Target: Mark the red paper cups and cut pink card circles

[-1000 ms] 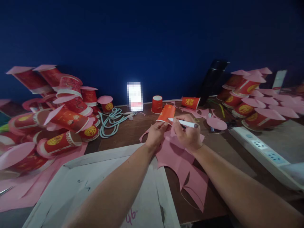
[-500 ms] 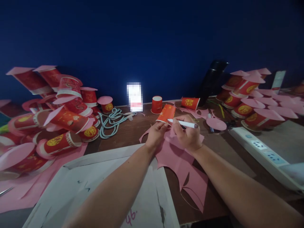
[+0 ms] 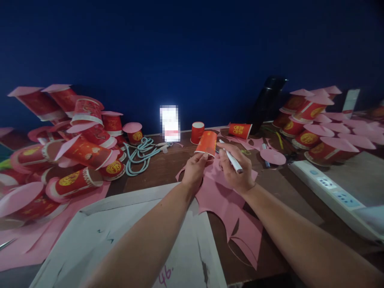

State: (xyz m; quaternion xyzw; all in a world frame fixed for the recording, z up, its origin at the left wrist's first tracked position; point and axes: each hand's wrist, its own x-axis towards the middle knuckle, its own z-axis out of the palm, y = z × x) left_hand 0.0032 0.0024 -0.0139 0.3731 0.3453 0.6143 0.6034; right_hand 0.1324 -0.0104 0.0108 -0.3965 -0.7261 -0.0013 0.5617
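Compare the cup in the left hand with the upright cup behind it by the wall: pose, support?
The held cup is off the table, tilted, pinched by the left hand; the upright cup stands free on the table, untouched. The held cup has the pen in the right hand beside it; the upright cup has none. Both are red paper cups.

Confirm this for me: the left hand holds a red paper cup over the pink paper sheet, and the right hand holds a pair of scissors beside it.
Not quite. The head view shows the right hand holding a white marker pen, not scissors. The rest stands: the left hand holds the red paper cup over the pink paper sheet, with the pen beside it.
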